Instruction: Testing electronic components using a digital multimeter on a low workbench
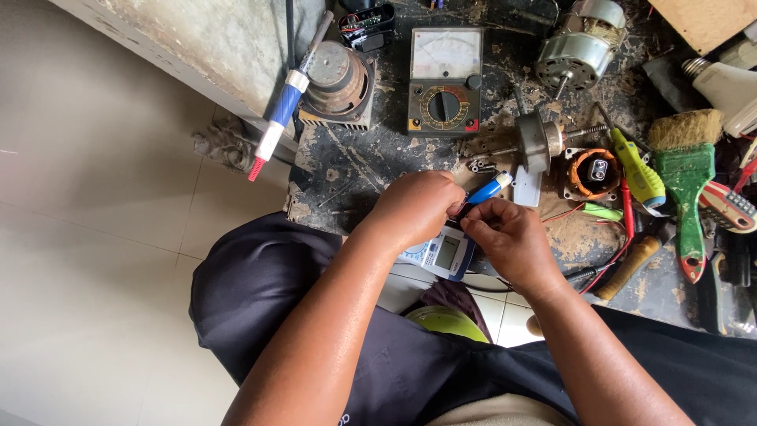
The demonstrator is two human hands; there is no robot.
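Left hand: the left hand (416, 207) is curled closed, knuckles up, pinching something small at its fingertips that I cannot make out; it meets the right hand over the near edge of the workbench.
Right hand: the right hand (509, 241) is closed in a pinch on the lower end of a blue-and-white tool (490, 189), whose white tip points up and away from both hands.
Under the hands: a white and blue handheld device with a small screen (443, 254) lies just below the 2 hands, partly covered by them.
Containers: an orange round housing (593, 172) beyond the right hand holds a small grey part in its middle; a black case (367, 22) far beyond the left hand holds circuitry.
Beyond the hands: an analog multimeter (445, 82) sits straight ahead, a rusty round speaker magnet (339, 79) beyond the left hand, a grey motor (579, 49) further beyond the right hand, and a motor rotor on a shaft (540, 142) just past the right hand.
Right of the right hand: a yellow-green screwdriver (639, 170), a green paintbrush (684, 177) and red wires (611, 256).
Far left: a blue-and-white soldering iron (286, 101) leans off the bench edge.
Surface: the workbench (371, 158) is dark, stained and chipped.
Room: a pale tiled floor (95, 237) lies left of the left arm.
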